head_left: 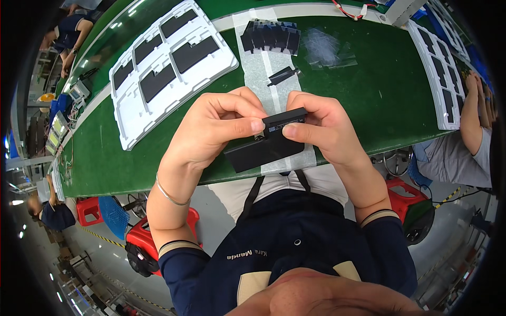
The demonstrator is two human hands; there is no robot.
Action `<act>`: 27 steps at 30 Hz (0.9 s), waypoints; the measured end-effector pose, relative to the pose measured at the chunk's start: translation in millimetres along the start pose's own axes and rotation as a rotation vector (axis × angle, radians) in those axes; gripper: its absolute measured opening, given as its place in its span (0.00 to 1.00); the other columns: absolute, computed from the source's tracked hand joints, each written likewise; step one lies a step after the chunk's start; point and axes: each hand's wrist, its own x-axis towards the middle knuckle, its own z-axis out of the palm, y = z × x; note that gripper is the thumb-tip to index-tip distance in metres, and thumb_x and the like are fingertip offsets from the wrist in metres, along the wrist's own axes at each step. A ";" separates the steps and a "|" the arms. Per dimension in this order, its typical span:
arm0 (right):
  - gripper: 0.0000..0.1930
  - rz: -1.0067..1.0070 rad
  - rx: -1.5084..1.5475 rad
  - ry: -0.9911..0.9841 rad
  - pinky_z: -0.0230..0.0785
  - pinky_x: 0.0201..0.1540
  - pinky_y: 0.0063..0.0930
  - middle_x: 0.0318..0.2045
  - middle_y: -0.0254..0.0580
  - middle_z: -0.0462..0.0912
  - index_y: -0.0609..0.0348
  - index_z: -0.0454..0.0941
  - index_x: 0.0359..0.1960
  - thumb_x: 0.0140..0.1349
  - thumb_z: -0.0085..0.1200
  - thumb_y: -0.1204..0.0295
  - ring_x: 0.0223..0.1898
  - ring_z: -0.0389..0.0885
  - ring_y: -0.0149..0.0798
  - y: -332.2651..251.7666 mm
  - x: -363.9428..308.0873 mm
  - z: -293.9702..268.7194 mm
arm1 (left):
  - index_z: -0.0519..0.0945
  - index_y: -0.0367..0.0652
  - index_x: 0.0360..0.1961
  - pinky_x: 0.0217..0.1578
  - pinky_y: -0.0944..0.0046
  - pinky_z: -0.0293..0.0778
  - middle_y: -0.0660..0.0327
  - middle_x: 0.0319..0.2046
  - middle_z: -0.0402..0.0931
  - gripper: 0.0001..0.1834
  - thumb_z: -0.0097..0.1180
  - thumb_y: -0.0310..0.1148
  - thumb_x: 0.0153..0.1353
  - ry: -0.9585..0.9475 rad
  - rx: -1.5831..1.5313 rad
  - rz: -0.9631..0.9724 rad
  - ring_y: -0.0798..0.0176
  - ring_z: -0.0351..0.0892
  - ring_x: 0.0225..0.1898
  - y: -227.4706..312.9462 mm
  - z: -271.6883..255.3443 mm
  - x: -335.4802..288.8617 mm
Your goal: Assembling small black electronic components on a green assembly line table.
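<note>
- Evidently both hands are at work on one black notched pack [266,150], which sits between them, held tilted over the near side of the green desk [379,100].
- The left hand [219,121] pinches with thumb and forefinger at the pack's notch; whether something thin is caught between those fingertips cannot be told.
- The right hand [324,124] grips the raised upper part, its thumb pressed on the labelled face and its fingers bent behind.
- Just beyond the hands, a loose black strip [283,76] lies on a pale paper runner [256,73]; farther out stand a row of black strips [270,38] and, to their right, a heap of clear film [321,47].
- Left of the left hand rests a white tray [125,142] with dark flat parts in its pockets.
- Likely trouble: uneven thumb pressure could bend the pack at its notch, or a fingernail could scratch its face.
- If the right thumb slipped, the pack's overhanging lower end might swing down and knock the desk edge.
- A careless forward reach might scatter the light film or drag the loose strip askew.
</note>
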 end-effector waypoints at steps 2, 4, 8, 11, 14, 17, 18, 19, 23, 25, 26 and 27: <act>0.08 0.021 0.071 0.024 0.50 0.23 0.13 0.18 0.24 0.67 0.60 0.71 0.22 0.53 0.58 0.74 0.21 0.60 0.17 -0.9 -0.3 3.1 | 0.81 0.32 0.28 0.34 0.73 0.67 0.61 0.30 0.72 0.04 0.59 0.19 0.50 0.016 -0.018 -0.017 0.70 0.71 0.31 1.8 1.2 -0.7; 0.08 0.027 0.099 0.044 0.49 0.22 0.13 0.18 0.23 0.67 0.59 0.71 0.22 0.53 0.58 0.74 0.21 0.59 0.16 -0.8 -0.7 4.2 | 0.81 0.32 0.28 0.34 0.74 0.67 0.62 0.29 0.72 0.04 0.59 0.19 0.50 0.039 -0.006 -0.015 0.70 0.71 0.30 1.4 2.7 -0.5; 0.09 -0.001 0.090 0.064 0.49 0.22 0.13 0.18 0.23 0.67 0.59 0.71 0.22 0.53 0.58 0.72 0.21 0.58 0.16 -1.1 -0.6 5.3 | 0.81 0.32 0.29 0.34 0.74 0.67 0.62 0.29 0.72 0.04 0.59 0.20 0.50 0.079 0.043 0.027 0.71 0.71 0.30 0.4 5.6 -1.8; 0.09 -0.006 0.105 0.062 0.49 0.22 0.13 0.18 0.23 0.67 0.59 0.71 0.23 0.54 0.58 0.72 0.21 0.58 0.16 -0.1 0.2 5.0 | 0.81 0.32 0.29 0.34 0.73 0.67 0.62 0.29 0.72 0.04 0.60 0.21 0.50 0.106 0.066 0.058 0.71 0.71 0.30 -1.8 6.9 -2.6; 0.09 -0.010 0.112 0.059 0.49 0.22 0.13 0.18 0.23 0.67 0.59 0.70 0.23 0.54 0.58 0.72 0.21 0.59 0.16 0.6 0.7 5.3 | 0.81 0.33 0.29 0.34 0.74 0.67 0.62 0.28 0.71 0.04 0.59 0.20 0.50 0.107 0.078 0.065 0.71 0.71 0.31 -2.4 6.7 -2.9; 0.09 -0.009 0.092 0.060 0.49 0.22 0.13 0.18 0.23 0.67 0.59 0.70 0.22 0.54 0.58 0.71 0.21 0.58 0.16 -0.1 0.5 4.6 | 0.80 0.33 0.29 0.34 0.74 0.67 0.63 0.29 0.71 0.04 0.59 0.20 0.50 0.099 0.076 0.065 0.71 0.71 0.31 -0.6 7.5 -2.6; 0.09 -0.007 0.082 0.060 0.49 0.22 0.14 0.18 0.23 0.67 0.59 0.70 0.22 0.54 0.58 0.71 0.21 0.58 0.17 -0.3 0.3 4.2 | 0.80 0.33 0.29 0.34 0.74 0.67 0.63 0.29 0.71 0.04 0.59 0.19 0.50 0.096 0.073 0.065 0.71 0.71 0.31 -0.2 7.8 -2.4; 0.09 -0.018 0.048 0.068 0.50 0.23 0.15 0.17 0.24 0.67 0.59 0.70 0.22 0.54 0.58 0.71 0.21 0.58 0.17 -0.4 0.2 3.9 | 0.80 0.33 0.29 0.34 0.74 0.67 0.63 0.29 0.71 0.04 0.58 0.19 0.50 0.092 0.070 0.065 0.71 0.71 0.31 0.0 8.0 -2.2; 0.09 -0.043 -0.023 0.097 0.50 0.23 0.17 0.17 0.25 0.66 0.59 0.70 0.22 0.53 0.59 0.72 0.21 0.58 0.19 -0.3 -0.8 4.6 | 0.80 0.33 0.29 0.33 0.74 0.66 0.63 0.29 0.70 0.04 0.58 0.19 0.50 0.110 0.088 0.092 0.72 0.70 0.30 -1.9 8.5 -2.2; 0.09 -0.060 -0.048 0.109 0.51 0.24 0.18 0.17 0.26 0.66 0.60 0.70 0.22 0.52 0.59 0.72 0.21 0.58 0.20 -0.2 -1.1 5.1 | 0.80 0.33 0.29 0.32 0.75 0.66 0.64 0.29 0.70 0.04 0.58 0.18 0.50 0.123 0.122 0.114 0.72 0.69 0.30 -2.7 9.3 -2.4; 0.09 -0.076 -0.071 0.114 0.51 0.24 0.18 0.17 0.26 0.66 0.61 0.70 0.21 0.52 0.59 0.72 0.21 0.59 0.20 -0.3 -1.1 5.2 | 0.80 0.33 0.29 0.32 0.75 0.66 0.64 0.29 0.70 0.04 0.57 0.18 0.50 0.131 0.137 0.126 0.73 0.69 0.30 -2.7 10.0 -2.6; 0.09 -0.092 -0.094 0.120 0.52 0.24 0.18 0.18 0.27 0.66 0.61 0.70 0.21 0.51 0.59 0.73 0.21 0.59 0.21 -0.5 -1.1 5.4 | 0.80 0.33 0.29 0.31 0.75 0.65 0.64 0.29 0.70 0.04 0.57 0.18 0.50 0.138 0.152 0.138 0.73 0.69 0.30 -2.4 11.0 -2.6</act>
